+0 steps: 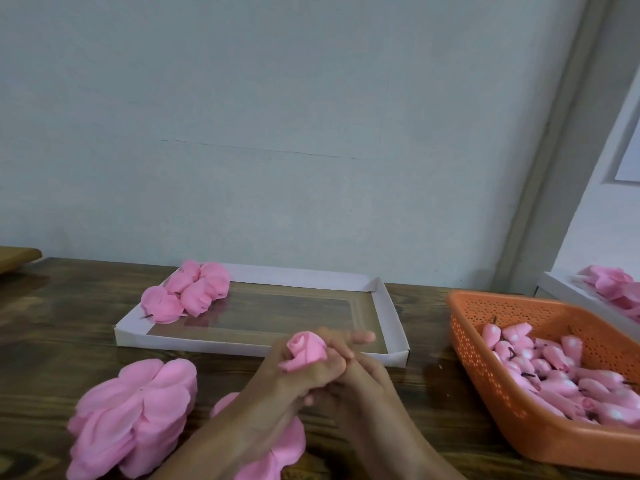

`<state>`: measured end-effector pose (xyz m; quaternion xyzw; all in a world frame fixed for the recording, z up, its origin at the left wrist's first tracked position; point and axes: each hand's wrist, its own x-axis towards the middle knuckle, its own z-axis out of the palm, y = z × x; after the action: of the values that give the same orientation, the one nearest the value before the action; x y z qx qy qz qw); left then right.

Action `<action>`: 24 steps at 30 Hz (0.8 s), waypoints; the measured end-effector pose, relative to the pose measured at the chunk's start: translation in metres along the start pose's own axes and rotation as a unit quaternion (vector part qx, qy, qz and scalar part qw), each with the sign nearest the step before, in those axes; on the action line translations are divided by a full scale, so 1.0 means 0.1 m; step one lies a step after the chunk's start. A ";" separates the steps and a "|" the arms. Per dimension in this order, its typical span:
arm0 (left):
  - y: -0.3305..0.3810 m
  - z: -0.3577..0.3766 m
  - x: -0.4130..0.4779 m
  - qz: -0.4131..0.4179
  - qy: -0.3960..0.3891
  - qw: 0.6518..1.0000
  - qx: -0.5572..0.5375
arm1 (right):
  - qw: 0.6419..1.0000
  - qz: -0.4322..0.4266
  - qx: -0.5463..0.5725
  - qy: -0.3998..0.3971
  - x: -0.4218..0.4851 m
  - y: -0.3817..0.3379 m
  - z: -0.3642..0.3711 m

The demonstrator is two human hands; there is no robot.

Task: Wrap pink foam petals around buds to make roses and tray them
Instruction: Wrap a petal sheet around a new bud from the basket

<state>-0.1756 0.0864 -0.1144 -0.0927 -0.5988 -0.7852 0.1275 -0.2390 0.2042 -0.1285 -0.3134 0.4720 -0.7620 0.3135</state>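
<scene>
While both hands sat just in front of the white tray's (242,346) near rim, the table (52,323) under it showed dark wood grain, pushed up against a pale grey-blue wall (277,116). Grey trim strip (554,168) ran up the wall beyond the tray's right end.

Hard to read:
- Hands were motion-blurred. Left hand (298,375): grip curled round the rose (306,353), bloom facing up, held above the table just short of the tray's near rim.
- Right hand (360,375) was pressed against the left and partly behind it; couldn't tell whether its grip was pinching anything.
- Second petal stack (287,441), near side of the tray, was mostly covered by the left forearm.
- Another white tray (568,289), far right of the first, was cut off by the frame edge, with pink roses (613,282) in it.

Containers:
- White tray: cluster of finished roses (194,289) in its far-left corner, one overhanging the left rim.
- Orange perforated basket (485,375), right of the tray and apart from it: pile of pink buds (554,368) with dark stems.
- Loose petal stack (138,410) lay on the table, near-left of the tray.
</scene>
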 end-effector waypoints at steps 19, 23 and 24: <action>-0.08 -0.01 0.04 0.077 0.084 0.993 0.016 | 0.981 0.124 0.128 0.078 0.01 0.10 0.22; -0.09 0.02 0.04 0.047 0.091 0.994 0.046 | 0.985 0.066 -0.122 0.100 -0.08 0.02 0.14; -0.12 0.01 0.05 0.060 0.106 0.991 0.056 | 0.978 0.026 -0.173 0.112 -0.11 0.00 0.09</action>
<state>-0.1838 0.0897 -0.1233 -0.0374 -0.6183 -0.7467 0.2425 -0.2251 0.2078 -0.1272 -0.2631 0.6371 -0.6906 0.2191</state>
